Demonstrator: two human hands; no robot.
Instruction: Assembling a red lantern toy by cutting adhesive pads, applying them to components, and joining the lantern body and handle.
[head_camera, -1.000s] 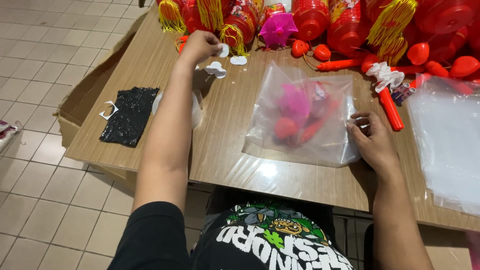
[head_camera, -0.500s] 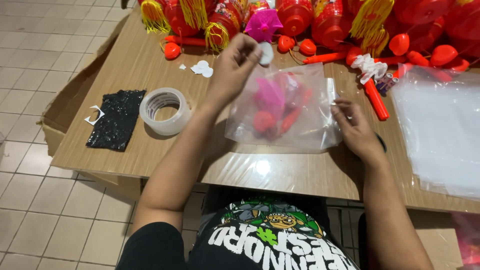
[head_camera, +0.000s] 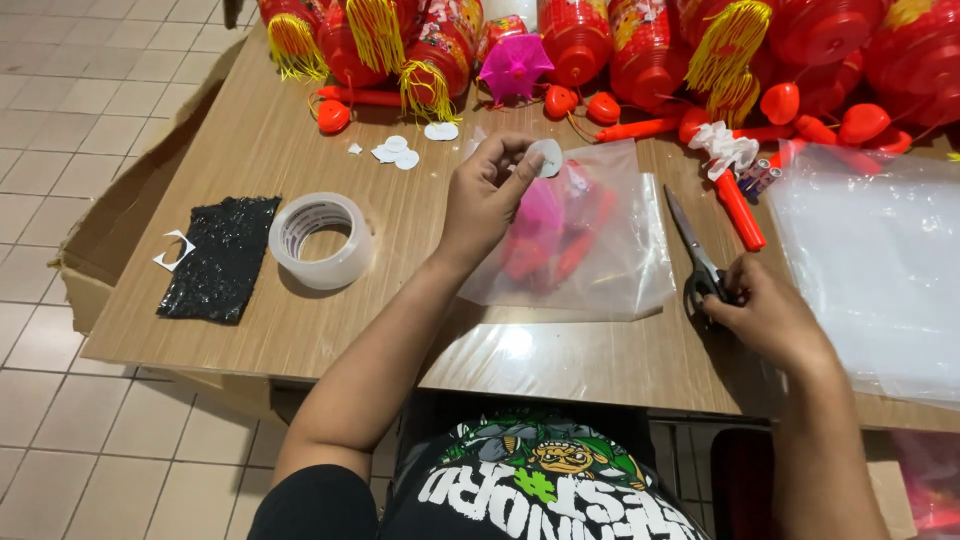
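1. At the far left of the brown wooden table (head_camera: 250, 160) lies a flat black glittery sheet (head_camera: 218, 257) with a small white cut-out (head_camera: 176, 250) at its edge; neither of your hands is near them
2. Just right of the sheet stands a roll of clear packing tape (head_camera: 322, 240), untouched
3. Your left hand (head_camera: 485, 195) is raised over the table, thumb and fingertips pinched shut on a small round white sticker (head_camera: 547, 157); more white paper discs (head_camera: 398, 151) lie loose behind it
4. The sticker hovers just above the top edge of the clear plastic bag holding pink and red toy parts (head_camera: 570, 235), which lies flat at the table's middle
5. By my reading, you are at the sealing step: bring the sticker down squarely onto the bag's mouth and press it flat
6. Your right hand (head_camera: 765, 315) rests on the dark handles of the steel scissors (head_camera: 697, 255), fingers curled loosely over them; whether it truly grips them I cannot tell
7. Further right lies a stack of empty clear plastic bags (head_camera: 870, 260), with red plastic lanterns with yellow tassels (head_camera: 640, 40) along the back
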